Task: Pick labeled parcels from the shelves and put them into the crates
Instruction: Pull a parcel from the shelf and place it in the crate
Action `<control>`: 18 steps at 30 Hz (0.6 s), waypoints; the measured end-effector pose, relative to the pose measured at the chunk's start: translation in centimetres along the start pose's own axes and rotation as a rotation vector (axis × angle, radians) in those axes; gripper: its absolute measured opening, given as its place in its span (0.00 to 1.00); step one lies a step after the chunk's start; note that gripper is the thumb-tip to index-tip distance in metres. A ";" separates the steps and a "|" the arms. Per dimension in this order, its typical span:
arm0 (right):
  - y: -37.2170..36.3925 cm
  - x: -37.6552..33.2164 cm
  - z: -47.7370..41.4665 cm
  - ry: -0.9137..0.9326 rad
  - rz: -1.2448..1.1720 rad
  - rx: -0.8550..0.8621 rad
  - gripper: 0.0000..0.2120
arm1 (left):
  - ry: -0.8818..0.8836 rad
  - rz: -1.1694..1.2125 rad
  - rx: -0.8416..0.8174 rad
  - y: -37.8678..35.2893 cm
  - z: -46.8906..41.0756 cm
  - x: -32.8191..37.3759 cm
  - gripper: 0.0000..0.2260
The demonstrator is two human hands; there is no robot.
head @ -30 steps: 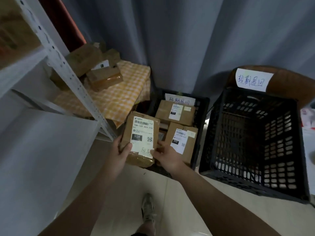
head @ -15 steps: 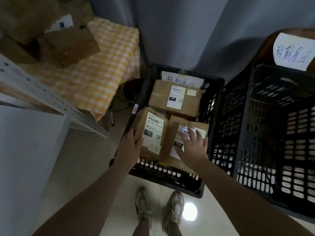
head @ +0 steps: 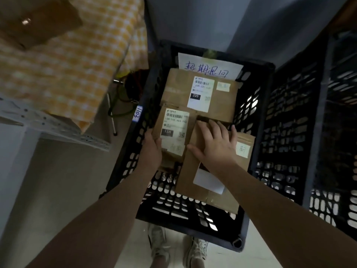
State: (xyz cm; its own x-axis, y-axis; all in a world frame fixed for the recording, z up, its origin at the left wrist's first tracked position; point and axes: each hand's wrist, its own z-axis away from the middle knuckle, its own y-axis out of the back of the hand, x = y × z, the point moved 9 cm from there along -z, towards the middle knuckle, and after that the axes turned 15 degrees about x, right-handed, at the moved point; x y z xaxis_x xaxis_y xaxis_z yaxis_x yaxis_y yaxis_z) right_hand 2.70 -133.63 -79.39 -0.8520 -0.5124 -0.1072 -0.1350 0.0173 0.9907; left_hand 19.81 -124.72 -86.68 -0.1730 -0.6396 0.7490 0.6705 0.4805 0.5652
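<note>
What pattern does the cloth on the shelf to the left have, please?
Yellow-and-white checks on the cloth, seen in the head view.

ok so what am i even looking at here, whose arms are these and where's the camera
The camera sits on a person's head and looks down, so the two bare arms reaching in from the bottom are that person's own; their shoes show at the bottom edge. There is no machine here.

In front of them stands a black plastic crate with a handwritten paper sign at its far wall. Three brown cardboard parcels lie inside. The left hand grips the side of the parcel marked 15H. The right hand lies flat, fingers spread, on the near parcel. Behind them is the parcel marked 220.

A second black crate stands to the right, and a checked cloth is at upper left.
</note>
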 end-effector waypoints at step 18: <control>0.2 0.2 0.1 0.047 -0.046 0.083 0.36 | -0.908 -1.105 -0.287 -4.6 -0.4 1.8 0.44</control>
State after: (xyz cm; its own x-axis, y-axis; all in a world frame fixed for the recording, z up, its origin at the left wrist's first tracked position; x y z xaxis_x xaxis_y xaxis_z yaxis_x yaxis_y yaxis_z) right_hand 2.46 -133.66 -79.27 -0.8194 -0.5542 -0.1460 -0.2165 0.0635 0.9742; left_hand 16.68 -128.31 -88.11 -0.9989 0.0472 0.0052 -0.0043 -0.1979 0.9802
